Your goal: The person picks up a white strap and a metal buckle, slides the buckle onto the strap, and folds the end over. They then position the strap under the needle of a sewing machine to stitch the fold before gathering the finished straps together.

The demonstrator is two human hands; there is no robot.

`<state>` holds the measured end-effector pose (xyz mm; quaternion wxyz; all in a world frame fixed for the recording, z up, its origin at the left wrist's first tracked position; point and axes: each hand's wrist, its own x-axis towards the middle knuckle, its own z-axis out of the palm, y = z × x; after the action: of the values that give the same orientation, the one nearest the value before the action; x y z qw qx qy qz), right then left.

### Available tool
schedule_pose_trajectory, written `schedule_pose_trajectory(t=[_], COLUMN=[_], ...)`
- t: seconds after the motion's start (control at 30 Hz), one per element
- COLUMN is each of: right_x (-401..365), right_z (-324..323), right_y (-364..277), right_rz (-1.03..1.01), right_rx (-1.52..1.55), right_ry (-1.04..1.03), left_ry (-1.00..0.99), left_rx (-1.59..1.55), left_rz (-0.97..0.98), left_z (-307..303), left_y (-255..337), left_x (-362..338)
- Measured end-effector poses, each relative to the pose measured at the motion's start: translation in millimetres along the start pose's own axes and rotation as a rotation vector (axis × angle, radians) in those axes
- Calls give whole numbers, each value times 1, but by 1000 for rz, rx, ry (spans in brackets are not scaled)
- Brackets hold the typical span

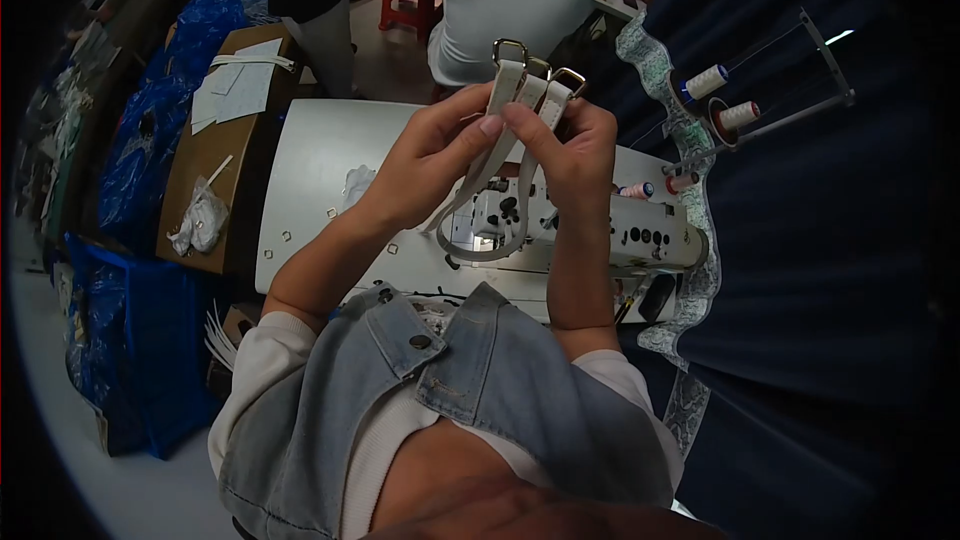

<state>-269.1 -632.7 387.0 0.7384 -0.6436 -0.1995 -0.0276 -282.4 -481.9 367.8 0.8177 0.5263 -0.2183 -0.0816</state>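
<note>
White straps point(508, 82) with rectangular metal rings point(571, 78) at their upper ends are held up in front of me over the sewing machine table. My left hand point(432, 148) is closed on the straps from the left, thumb against them. From the right, my right hand point(578, 152) pinches them just under the rings, its thumb across the front. Below the hands, the strap hangs in a loop in front of the white sewing machine point(640, 230). The fingers behind the straps are partly hidden.
Small metal rings point(287, 236) lie scattered on the white table point(310, 155). Left stands a brown box point(180, 190) with papers, above a blue crate point(165, 360). Thread spools point(706, 82) and a dark curtain point(820, 290) are at right. A person in white point(508, 5) sits ahead.
</note>
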Motion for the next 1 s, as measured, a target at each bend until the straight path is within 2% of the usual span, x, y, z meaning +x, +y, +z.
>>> schedule_pose_trajectory(t=[0.07, 0.13, 0.23, 0.37, 0.43, 0.57, 0.67, 0.73, 1.0], right_x=[-2, -3, -5, -10, -14, -20, -20, -22, -14], right_z=[0, -3, -7, -5, -7, -7, -4, -4, -10], right_y=[3, 11, 16, 21, 21, 30, 37, 47, 76], right_rz=[26, -6, 4, -5, 75, 153, 191, 116, 141], right_rx=[-12, -122, -146, -121, -7, 70, 87, -6, -28], right_ry=[-1, -2, 11, 6, -86, -73, -12, 89, 219], left_ry=[-15, 74, 3, 66, 19, 32, 0, -71, 23], left_rx=[-1, 116, 262, 112, 135, 13, -13, 28, 51], left_rz=[-49, 63, -30, -91, -120, -197, -267, -337, -522], left_z=[2, 4, -6, -4, -7, -5, -14, -19, -52], left_y=[-5, -15, -19, -20, -21, -23, -34, -40, -63], left_x=[-6, -13, -22, -26, -29, -37, -49, -66, -137])
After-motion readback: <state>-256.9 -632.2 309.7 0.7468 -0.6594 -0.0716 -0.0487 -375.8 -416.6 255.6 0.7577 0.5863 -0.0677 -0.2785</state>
